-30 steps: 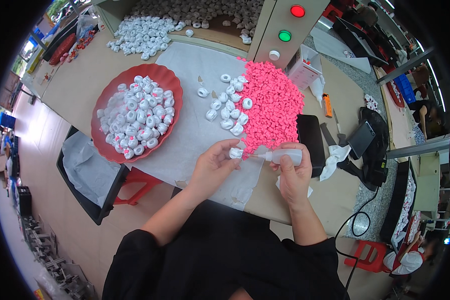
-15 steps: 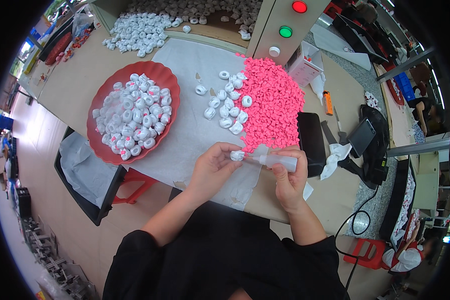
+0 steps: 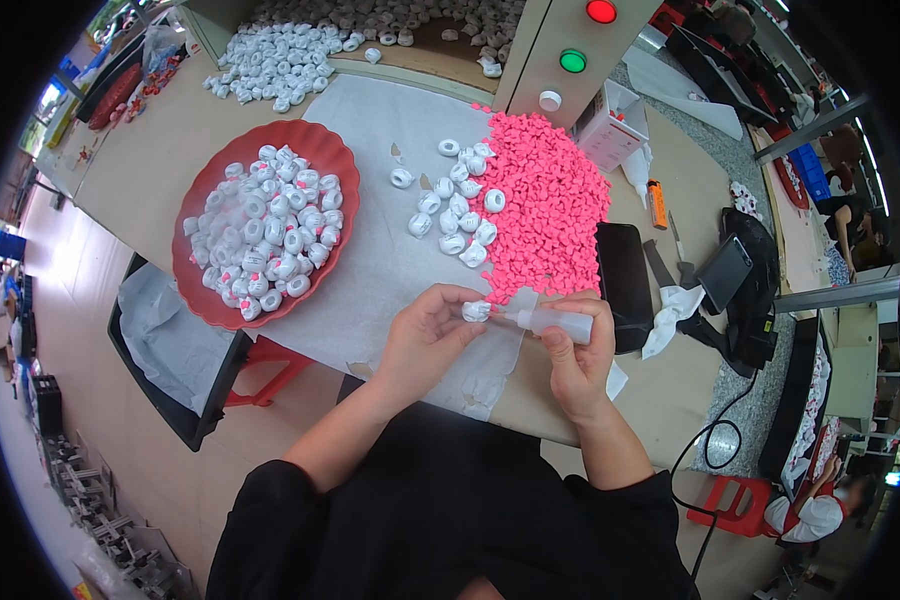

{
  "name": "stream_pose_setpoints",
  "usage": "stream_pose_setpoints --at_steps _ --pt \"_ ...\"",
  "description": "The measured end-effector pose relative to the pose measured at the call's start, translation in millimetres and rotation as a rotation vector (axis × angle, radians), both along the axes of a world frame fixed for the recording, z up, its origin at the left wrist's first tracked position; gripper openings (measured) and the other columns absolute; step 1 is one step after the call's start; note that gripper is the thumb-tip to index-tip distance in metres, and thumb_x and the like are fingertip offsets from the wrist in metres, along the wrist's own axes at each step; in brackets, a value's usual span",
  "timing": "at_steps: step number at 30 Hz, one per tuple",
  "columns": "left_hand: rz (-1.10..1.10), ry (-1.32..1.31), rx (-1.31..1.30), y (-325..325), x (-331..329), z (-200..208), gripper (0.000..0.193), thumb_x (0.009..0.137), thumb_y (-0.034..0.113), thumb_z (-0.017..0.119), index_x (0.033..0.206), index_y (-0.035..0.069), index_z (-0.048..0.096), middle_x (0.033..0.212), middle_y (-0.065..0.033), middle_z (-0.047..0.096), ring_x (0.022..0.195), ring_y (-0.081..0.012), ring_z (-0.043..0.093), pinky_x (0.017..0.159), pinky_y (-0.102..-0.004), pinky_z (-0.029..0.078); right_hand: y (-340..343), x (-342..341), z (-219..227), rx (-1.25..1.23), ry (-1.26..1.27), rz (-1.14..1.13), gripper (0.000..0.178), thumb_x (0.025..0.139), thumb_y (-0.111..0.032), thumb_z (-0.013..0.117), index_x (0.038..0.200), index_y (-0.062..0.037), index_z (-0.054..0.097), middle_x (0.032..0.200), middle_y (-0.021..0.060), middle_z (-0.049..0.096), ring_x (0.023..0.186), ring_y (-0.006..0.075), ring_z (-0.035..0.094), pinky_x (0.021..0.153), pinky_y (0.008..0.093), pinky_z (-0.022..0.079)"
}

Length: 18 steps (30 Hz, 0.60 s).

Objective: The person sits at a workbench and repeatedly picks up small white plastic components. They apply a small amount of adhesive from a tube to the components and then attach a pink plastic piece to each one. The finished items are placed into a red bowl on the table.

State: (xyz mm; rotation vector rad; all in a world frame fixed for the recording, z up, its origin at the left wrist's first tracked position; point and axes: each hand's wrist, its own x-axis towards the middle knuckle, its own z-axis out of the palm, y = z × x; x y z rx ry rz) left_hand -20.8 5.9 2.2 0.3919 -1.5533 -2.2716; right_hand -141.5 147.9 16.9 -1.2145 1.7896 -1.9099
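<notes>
Between the fingers of my left hand (image 3: 426,335) is a small white rounded piece (image 3: 475,311) with a bit of pink at its right side. My right hand (image 3: 584,360) is closed around a translucent squeeze bottle (image 3: 560,324), its narrow tip pointing left at the pink bit; whether tip and piece touch is too small to tell. Just beyond my hands lies a spread of small pink pieces (image 3: 545,205). Loose white pieces (image 3: 458,220) rest along its left edge. Over to the left, a red scalloped bowl (image 3: 348,180) holds many white pieces, some with pink bits.
White paper (image 3: 370,110) covers part of the table. A cabinet with lit buttons (image 3: 572,61) and white pieces (image 3: 275,65) stands behind. To the right are a black phone (image 3: 622,285), an orange lighter (image 3: 656,204), a knife (image 3: 679,250) and a white box (image 3: 610,128). A black tray (image 3: 205,425) sits lower left.
Almost nothing differs. Both hands keep the same pose, with the bottle tip still at the white piece.
</notes>
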Motion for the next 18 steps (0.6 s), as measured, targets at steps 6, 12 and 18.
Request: stream_pose_setpoints --at_steps 6,12,18 --pt "-0.003 0.007 0.009 1.0 0.1 2.5 0.029 0.08 -0.007 0.056 0.107 -0.003 0.046 0.101 -0.0088 0.055 0.094 -0.0118 0.055 0.082 -0.024 0.046 -1.0 0.8 0.3 -0.006 0.038 -0.018 0.025 0.082 -0.009 0.059 0.099 0.0005 0.044 0.09 0.0123 0.051 0.079 0.0177 0.048 0.071 0.0267 0.039" --pt "-0.004 -0.012 0.018 0.4 1.0 -2.4 0.029 0.08 -0.006 0.057 0.107 -0.002 0.046 0.1 -0.0106 0.057 0.093 -0.0133 0.056 0.081 -0.0243 0.047 -3.3 -0.3 1.1 -0.018 0.238 -0.052 0.027 0.081 -0.011 0.062 0.099 0.0002 0.045 0.09 0.0126 0.051 0.078 0.0193 0.049 0.069 0.0277 0.04" --pt "-0.006 -0.028 0.022 0.2 1.1 -1.2 0.028 0.08 -0.006 0.057 0.106 -0.002 0.047 0.101 -0.0119 0.058 0.093 -0.0137 0.056 0.082 -0.0253 0.047 -2.9 -0.2 2.4 -0.012 0.357 -0.064 0.03 0.079 -0.012 0.065 0.099 0.0 0.045 0.09 0.0135 0.052 0.077 0.0211 0.051 0.067 0.0286 0.042"
